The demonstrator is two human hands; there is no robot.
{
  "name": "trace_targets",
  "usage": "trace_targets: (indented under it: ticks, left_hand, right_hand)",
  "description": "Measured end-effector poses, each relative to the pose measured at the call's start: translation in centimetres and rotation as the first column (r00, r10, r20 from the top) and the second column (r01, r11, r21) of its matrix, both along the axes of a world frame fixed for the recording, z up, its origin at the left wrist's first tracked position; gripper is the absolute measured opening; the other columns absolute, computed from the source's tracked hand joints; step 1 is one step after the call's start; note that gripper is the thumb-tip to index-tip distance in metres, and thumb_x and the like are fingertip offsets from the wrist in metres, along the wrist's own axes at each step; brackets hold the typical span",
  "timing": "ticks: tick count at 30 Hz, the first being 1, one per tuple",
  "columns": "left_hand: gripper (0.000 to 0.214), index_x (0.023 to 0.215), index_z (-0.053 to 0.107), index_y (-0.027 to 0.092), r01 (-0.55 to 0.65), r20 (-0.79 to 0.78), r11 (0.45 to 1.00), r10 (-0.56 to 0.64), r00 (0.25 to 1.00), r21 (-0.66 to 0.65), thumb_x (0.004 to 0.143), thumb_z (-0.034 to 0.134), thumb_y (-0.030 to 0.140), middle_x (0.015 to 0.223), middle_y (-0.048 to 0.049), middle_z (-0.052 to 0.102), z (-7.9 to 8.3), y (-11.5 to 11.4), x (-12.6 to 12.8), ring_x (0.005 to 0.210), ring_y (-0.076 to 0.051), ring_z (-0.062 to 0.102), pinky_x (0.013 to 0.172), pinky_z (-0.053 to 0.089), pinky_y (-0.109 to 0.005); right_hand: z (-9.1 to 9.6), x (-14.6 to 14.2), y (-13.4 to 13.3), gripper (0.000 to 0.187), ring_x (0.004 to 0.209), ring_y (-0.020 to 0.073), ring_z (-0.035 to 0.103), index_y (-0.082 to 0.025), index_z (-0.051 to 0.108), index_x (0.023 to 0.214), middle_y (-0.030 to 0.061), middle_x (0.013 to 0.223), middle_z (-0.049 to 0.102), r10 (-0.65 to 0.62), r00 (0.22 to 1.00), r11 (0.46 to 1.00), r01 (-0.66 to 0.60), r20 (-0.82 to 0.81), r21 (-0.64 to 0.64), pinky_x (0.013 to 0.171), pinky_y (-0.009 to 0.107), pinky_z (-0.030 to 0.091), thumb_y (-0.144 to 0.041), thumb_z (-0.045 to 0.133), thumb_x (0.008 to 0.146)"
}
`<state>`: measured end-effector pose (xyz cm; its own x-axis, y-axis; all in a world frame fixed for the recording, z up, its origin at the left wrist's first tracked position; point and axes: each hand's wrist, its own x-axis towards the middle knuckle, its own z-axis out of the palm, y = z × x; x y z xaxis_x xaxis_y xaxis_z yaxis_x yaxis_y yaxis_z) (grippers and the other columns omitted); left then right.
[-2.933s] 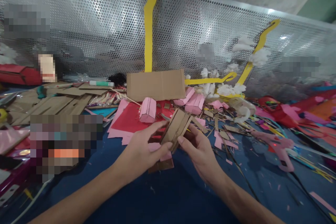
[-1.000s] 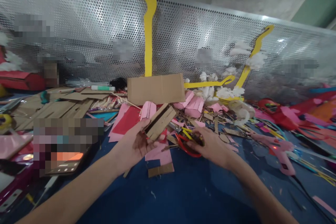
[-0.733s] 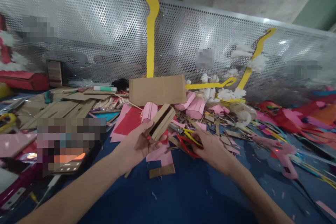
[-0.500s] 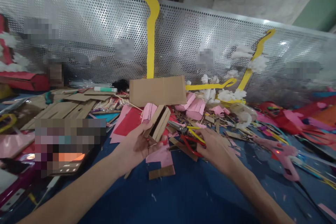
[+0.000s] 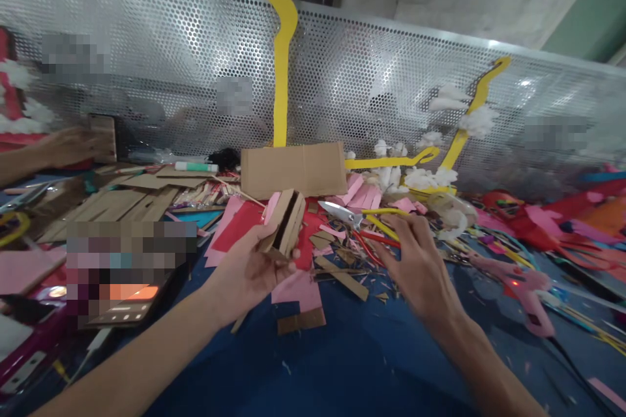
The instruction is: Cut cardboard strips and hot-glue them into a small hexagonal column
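My left hand (image 5: 249, 270) is closed around a small folded cardboard box (image 5: 284, 228), its dark open slot facing up. To its right, my right hand (image 5: 415, 257) grips scissors (image 5: 381, 225) by yellow and red handles, the silver blades pointing left towards the box. Beneath the hands lie pink paper (image 5: 300, 290), red paper (image 5: 239, 228) and cardboard scraps (image 5: 342, 277). Behind them stands a cardboard rectangle (image 5: 293, 169), with a tall yellow hook-shaped strip (image 5: 282, 78) rising behind it.
A pink glue gun (image 5: 523, 283) with a lit red light lies at right. Cardboard sheets (image 5: 112, 208) and a phone (image 5: 127, 300) lie at left. Another person's hand (image 5: 78, 146) reaches in at far left. White cotton tufts (image 5: 428, 177) sit before the perforated metal panel (image 5: 195, 78).
My right hand has raised the scissors up from the scraps and slightly right. The cardboard box has shifted a little left. Another person's arm has come in at far left.
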<state>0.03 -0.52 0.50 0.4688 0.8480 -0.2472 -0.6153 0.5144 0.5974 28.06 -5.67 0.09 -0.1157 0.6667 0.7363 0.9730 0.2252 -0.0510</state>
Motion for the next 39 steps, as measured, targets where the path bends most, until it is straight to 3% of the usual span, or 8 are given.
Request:
trace_targets:
  ticks: [5,7,10,14,18,22,27,39]
  left_hand:
    - [0.025,0.110,0.073,0.009,-0.011,-0.027,1.000,0.010,1.000,-0.026,0.099,0.057,0.025,0.092,-0.0143,0.074,0.9,-0.2,0.0,0.067,-0.020,0.065,0.056,0.059,-0.031]
    - [0.027,0.110,0.073,0.009,-0.009,-0.043,1.000,0.008,0.999,-0.015,0.099,0.055,0.025,0.096,-0.0150,0.075,1.0,-0.3,0.0,0.067,-0.019,0.064,0.056,0.058,-0.031]
    - [0.027,0.114,0.073,0.011,0.026,-0.046,0.999,-0.024,0.999,0.031,0.099,0.058,0.027,0.101,-0.0145,0.076,0.6,-0.3,-0.2,0.066,-0.018,0.063,0.059,0.057,-0.031]
    - [0.021,0.109,0.074,0.015,0.018,-0.051,0.997,-0.014,0.999,0.074,0.095,0.062,0.025,0.092,-0.0093,0.076,-0.1,0.1,-0.3,0.065,-0.018,0.064,0.061,0.056,-0.031]
    - [0.026,0.114,0.074,0.013,0.006,-0.069,0.997,-0.001,0.998,0.074,0.093,0.062,0.024,0.103,-0.0121,0.079,-0.2,0.4,-0.2,0.076,-0.020,0.070,0.065,0.058,-0.032]
    - [0.030,0.117,0.073,0.013,-0.040,-0.051,0.994,0.045,0.998,0.101,0.091,0.066,0.027,0.111,-0.0137,0.079,-0.2,0.5,-0.1,0.075,-0.020,0.070,0.062,0.057,-0.031]
    - [0.029,0.114,0.072,0.012,-0.089,-0.100,0.984,0.105,0.989,0.155,0.089,0.071,0.028,0.101,-0.0113,0.079,-0.1,0.2,-0.2,0.073,-0.020,0.070,0.064,0.057,-0.031]
    - [0.056,0.143,0.063,0.023,-0.025,-0.261,0.890,0.160,0.952,0.455,0.091,0.078,0.036,0.086,-0.0021,0.067,-0.9,0.1,0.1,0.061,-0.012,0.055,0.055,0.050,-0.024]
  right_hand:
    - [-0.2,0.7,0.5,0.028,0.118,0.0338,0.063,-0.026,0.063,0.127,0.0136,0.124,0.062,-0.012,0.961,0.996,0.037,-0.276,0.084,0.107,0.053,0.054,-0.032,0.067,0.099]
    - [-0.4,1.0,0.9,0.032,0.108,0.0307,0.066,-0.025,0.066,0.116,0.0112,0.119,0.065,0.060,0.808,0.998,-0.053,-0.586,0.029,0.098,0.048,0.058,-0.039,0.078,0.090]
    - [-0.8,1.1,1.3,0.041,0.080,0.0219,0.067,-0.024,0.065,0.110,0.0074,0.103,0.070,0.116,0.408,0.939,-0.342,-0.906,-0.034,0.073,0.037,0.059,-0.054,0.079,0.085]
    - [-1.2,0.1,1.2,0.040,0.049,0.0129,0.051,-0.022,0.069,0.096,0.0040,0.080,0.070,0.066,0.320,0.831,-0.542,-0.945,-0.126,0.050,0.031,0.049,-0.062,0.072,0.090]
    - [-1.4,-0.5,0.9,0.034,0.076,0.0210,0.072,-0.022,0.069,0.102,0.0060,0.093,0.077,0.088,0.427,0.780,-0.592,-0.900,-0.204,0.067,0.032,0.059,-0.049,0.081,0.085]
    - [-0.9,0.4,0.5,0.025,0.111,0.0308,0.074,-0.023,0.067,0.107,0.0104,0.116,0.079,0.155,0.668,0.872,-0.439,-0.728,-0.217,0.096,0.043,0.059,-0.037,0.075,0.088]
    - [0.1,1.0,0.0,0.029,0.109,0.0354,0.077,-0.025,0.074,0.114,0.0105,0.120,0.081,0.096,0.883,0.924,-0.251,-0.459,-0.289,0.096,0.049,0.060,-0.037,0.074,0.087]
    - [-1.2,1.7,0.6,0.036,0.123,0.0343,0.072,-0.025,0.073,0.126,0.0102,0.137,0.074,0.104,0.948,0.930,-0.200,-0.301,-0.307,0.105,0.050,0.056,-0.030,0.068,0.091]
